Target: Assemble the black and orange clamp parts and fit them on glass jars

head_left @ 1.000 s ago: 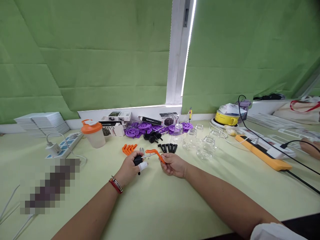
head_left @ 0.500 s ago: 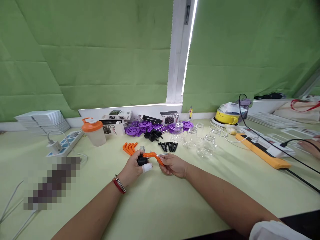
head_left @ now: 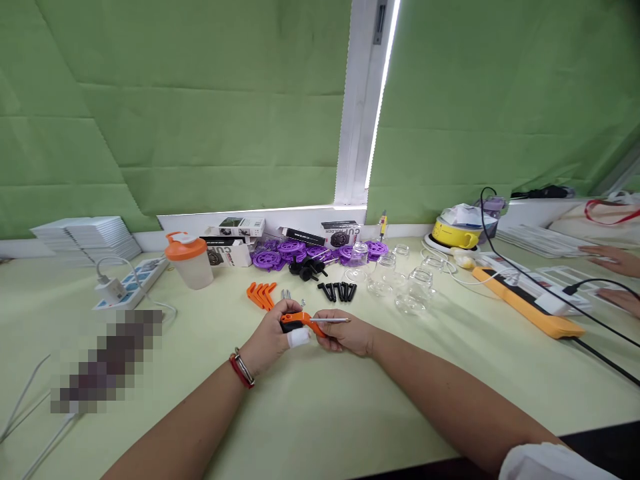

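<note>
My left hand (head_left: 270, 339), with white tape round one finger, is closed around a small black part (head_left: 291, 327). An orange bent plastic handle (head_left: 299, 318) lies against that part and spans both hands. The fingers of my right hand (head_left: 350, 332) close on the handle's lower right end. A thin metal rod (head_left: 331, 320) sticks out to the right across the right fingers; how it joins the handle is hidden. Just beyond the left hand are several loose orange handles (head_left: 260, 293) and small metal pins (head_left: 285, 294). Several black handles (head_left: 345, 292) lie beyond the right hand.
Purple plastic wheels (head_left: 291, 249), black parts (head_left: 307, 268) and printed boxes (head_left: 227, 253) line the back. Glass jars (head_left: 414, 293) and an orange power strip (head_left: 530, 307) are right; a shaker bottle (head_left: 193, 267) and white power strip (head_left: 135, 283) left. A co-worker's hands (head_left: 615, 260) show far right.
The orange handle has tilted and dropped slightly between my hands, and the metal rod now shows across my right fingers. A second hand of the co-worker has come into view at far right.
</note>
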Tool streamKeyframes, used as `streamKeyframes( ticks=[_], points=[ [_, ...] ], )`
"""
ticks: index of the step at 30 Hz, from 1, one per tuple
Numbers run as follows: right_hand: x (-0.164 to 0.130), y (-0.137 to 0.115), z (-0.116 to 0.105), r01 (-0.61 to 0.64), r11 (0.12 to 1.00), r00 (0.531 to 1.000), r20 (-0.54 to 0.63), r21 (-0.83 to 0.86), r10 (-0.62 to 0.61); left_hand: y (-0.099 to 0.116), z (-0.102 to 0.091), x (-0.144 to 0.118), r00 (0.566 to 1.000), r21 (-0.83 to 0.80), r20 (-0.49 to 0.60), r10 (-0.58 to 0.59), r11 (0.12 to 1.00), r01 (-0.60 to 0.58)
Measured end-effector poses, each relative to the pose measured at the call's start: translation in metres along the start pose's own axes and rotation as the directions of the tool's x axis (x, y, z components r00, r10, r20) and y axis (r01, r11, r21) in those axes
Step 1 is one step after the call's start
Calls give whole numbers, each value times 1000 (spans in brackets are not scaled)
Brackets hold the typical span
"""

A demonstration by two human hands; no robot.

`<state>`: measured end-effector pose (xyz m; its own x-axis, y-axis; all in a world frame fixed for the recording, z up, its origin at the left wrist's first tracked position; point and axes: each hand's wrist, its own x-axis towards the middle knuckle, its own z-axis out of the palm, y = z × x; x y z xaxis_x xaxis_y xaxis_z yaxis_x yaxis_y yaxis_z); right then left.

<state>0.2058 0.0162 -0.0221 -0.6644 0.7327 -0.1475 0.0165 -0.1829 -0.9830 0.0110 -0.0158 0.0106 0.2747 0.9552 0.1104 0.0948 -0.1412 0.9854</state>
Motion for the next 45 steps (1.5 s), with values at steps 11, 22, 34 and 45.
streamKeyframes(
  ticks=[11,22,34,45],
  points=[
    [2,-2,5,-45,998,997,-58,-39,43,-1,2,0,996,-416,1,-94,905,86],
    [5,0,6,-54,989,997,-67,-136,45,-5,-17,15,956,-507,-252,-152,862,4],
    [1,-4,10,-29,947,998,-61,-319,10,-11,-43,24,867,-522,-486,-111,833,-185],
    [46,-1,14,13,411,890,-177,-912,-421,-14,-46,29,813,-548,-561,-158,807,-221]
  ],
)
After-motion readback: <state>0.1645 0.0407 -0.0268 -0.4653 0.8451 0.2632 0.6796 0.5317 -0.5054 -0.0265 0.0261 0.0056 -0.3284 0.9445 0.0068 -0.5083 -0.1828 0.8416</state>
